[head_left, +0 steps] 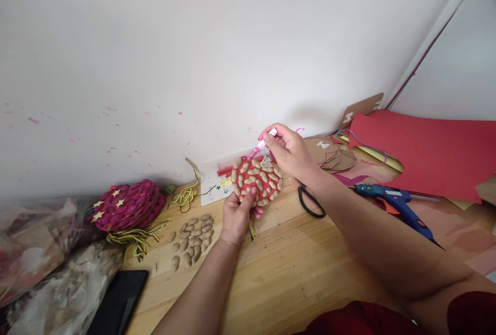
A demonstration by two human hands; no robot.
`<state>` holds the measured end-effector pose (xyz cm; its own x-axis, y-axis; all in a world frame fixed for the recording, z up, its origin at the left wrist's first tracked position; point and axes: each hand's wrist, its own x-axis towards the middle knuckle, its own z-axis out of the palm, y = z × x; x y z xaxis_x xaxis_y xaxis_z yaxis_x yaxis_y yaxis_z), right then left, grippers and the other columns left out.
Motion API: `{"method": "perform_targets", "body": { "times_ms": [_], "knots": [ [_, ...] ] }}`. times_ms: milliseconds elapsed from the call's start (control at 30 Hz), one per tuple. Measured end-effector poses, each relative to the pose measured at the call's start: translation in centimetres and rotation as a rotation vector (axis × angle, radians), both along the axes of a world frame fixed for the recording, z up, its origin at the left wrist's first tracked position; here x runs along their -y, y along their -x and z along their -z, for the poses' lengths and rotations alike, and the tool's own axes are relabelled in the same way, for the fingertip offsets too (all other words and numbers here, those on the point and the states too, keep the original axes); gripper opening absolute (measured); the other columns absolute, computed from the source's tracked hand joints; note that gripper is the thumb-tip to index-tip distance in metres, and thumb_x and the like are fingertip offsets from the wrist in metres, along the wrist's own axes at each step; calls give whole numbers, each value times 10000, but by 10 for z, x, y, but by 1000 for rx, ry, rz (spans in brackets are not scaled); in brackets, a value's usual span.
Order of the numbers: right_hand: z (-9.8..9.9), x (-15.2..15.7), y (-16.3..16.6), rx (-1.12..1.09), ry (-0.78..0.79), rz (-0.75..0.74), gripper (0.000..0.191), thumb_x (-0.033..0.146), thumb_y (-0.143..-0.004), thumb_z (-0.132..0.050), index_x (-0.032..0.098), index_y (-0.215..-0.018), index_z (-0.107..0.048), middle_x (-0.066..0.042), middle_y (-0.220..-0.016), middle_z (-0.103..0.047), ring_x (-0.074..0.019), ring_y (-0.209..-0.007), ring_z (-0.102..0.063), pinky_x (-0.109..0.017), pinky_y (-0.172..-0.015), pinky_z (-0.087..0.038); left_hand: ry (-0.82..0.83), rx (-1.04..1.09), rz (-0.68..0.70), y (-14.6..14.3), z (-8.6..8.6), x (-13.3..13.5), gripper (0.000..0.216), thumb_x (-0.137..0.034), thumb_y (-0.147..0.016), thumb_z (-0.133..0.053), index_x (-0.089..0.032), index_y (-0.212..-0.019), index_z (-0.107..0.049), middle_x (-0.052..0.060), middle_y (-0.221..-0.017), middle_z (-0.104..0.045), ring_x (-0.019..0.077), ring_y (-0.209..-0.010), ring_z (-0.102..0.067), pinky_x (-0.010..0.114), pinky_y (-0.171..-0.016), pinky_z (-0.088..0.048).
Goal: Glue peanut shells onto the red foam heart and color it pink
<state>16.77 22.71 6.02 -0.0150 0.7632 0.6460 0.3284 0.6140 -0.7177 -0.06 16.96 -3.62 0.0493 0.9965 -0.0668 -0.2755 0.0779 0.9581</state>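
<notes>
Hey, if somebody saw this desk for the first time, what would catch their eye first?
Most likely the red disc studded with peanut shells at centre, held by the left hand while the right hand holds a pink tool at its top edge. Next, the magenta disc with yellow stars at left by the wall, and the red paper sheet at far right behind a blue glue gun.

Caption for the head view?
Left hand holds a peanut-covered red disc; right hand holds a pink pen-like tool at its edge.
</notes>
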Motion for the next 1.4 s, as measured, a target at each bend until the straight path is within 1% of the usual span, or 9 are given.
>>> {"method": "perform_targets", "body": {
  "times_ms": [300, 500, 633, 867, 1033, 1133, 1400],
  "knots": [
    [-3, 6, 3, 185, -160, 25, 213, 370, -1014, -532, 229, -922, -662, -39, -932, -725, -205, -900, -635, -335, -841, -447, 2, -4, -9, 2, 4, -1, 485, -544, -651, -882, -171, -783, -602, -28, -563, -624, 137, -422, -594, 217, -398, -436],
    [-4, 8, 4, 291, -224, 63, 160, 310, -991, -549, 238, -896, -655, -39, -855, -724, -217, -879, -627, -362, -859, -431, 12, -4, -16, 2, 6, -2, 474, -544, -657, -874, -171, -769, -603, -23, -557, -624, 125, -403, -576, 212, -390, -432],
    [-4, 8, 5, 290, -238, 47, 158, 304, -995, -545, 238, -901, -655, -36, -853, -726, -212, -872, -627, -362, -865, -428, 6, -3, -19, 2, 5, -2, 469, -539, -657, -875, -173, -762, -601, -34, -540, -602, 117, -395, -559, 198, -368, -401],
    [-1, 6, 5, 310, -234, 41, 144, 298, -988, -554, 239, -908, -658, -36, -876, -729, -218, -896, -629, -367, -869, -423, -14, -54, -29, 3, 6, -2, 451, -561, -720, -832, -180, -742, -591, -37, -493, -585, 111, -372, -526, 198, -355, -394],
    [-1, 6, 7, 309, -256, 15, 135, 297, -989, -571, 233, -914, -663, -29, -869, -729, -202, -871, -631, -355, -855, -422, -33, -73, -40, 3, 7, -1, 445, -559, -727, -826, -183, -752, -590, -37, -513, -598, 113, -375, -536, 200, -355, -396],
    [0, 5, 7, 318, -286, 2, 121, 273, -992, -572, 228, -921, -661, -23, -869, -729, -196, -873, -631, -346, -849, -419, -37, -90, -39, 2, 6, 0, 453, -569, -730, -816, -182, -751, -580, -41, -495, -582, 111, -370, -531, 196, -356, -398],
    [2, 6, 8, 362, -309, -15, 96, 253, -985, -579, 236, -925, -651, -16, -877, -738, -205, -885, -625, -364, -870, -415, -38, -91, -48, 3, 3, -1, 466, -582, -718, -811, -186, -741, -566, -46, -490, -574, 108, -358, -511, 198, -349, -385]
  ]
}}
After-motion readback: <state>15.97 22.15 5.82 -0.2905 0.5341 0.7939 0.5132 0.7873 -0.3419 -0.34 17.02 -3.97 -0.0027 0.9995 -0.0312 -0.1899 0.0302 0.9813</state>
